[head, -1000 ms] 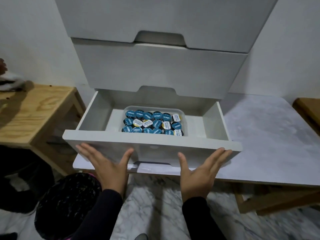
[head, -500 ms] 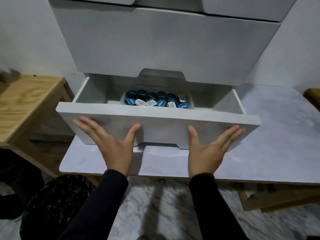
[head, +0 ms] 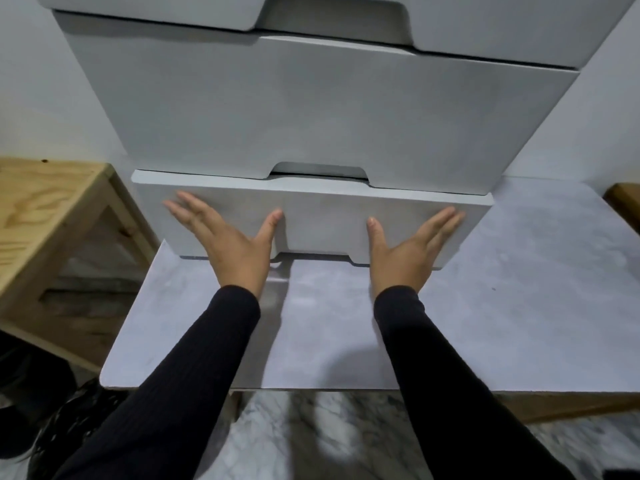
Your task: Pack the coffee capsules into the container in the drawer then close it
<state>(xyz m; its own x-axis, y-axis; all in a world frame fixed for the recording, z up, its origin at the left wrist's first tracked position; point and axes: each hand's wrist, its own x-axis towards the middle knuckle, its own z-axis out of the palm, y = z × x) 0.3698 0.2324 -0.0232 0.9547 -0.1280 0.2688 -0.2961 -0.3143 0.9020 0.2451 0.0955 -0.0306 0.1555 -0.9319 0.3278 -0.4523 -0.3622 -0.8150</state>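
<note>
Pushed almost home since half a second ago, the bottom drawer (head: pixel 325 220) now hides the capsules and their container, which were in view earlier; only a narrow strip of its top edge shows in front of the drawer above (head: pixel 311 109).

Nearest the camera, two forearms in black ribbed sleeves (head: pixel 194 375) reach forward and away over marbled flooring (head: pixel 311 441) and the near edge of a pale grey tabletop (head: pixel 519 306). Both arms are nearly straight, converging slightly toward the drawer front.

At the drawer, the left hand (head: pixel 228 247) lies flat against the left half of the white front panel, fingers straight and fanned up and to the left, thumb pointing up beside the cut-out handle notch in the panel's lower edge. The right hand (head: pixel 405 251) mirrors it on the right half, fingers spread up and to the right, thumb upright. Neither hand grips anything; both are wide, palms pressing the panel.

The drawer's long axis runs left to right across the scene, its front face toward the camera and tilted slightly, its lower edge just above the tabletop.

Farther back, the white chest rises in stacked drawers, the top drawer (head: pixel 485 26) cut off by the frame. A light wooden side table (head: pixel 45 202) stands at left, near the chest.
</note>
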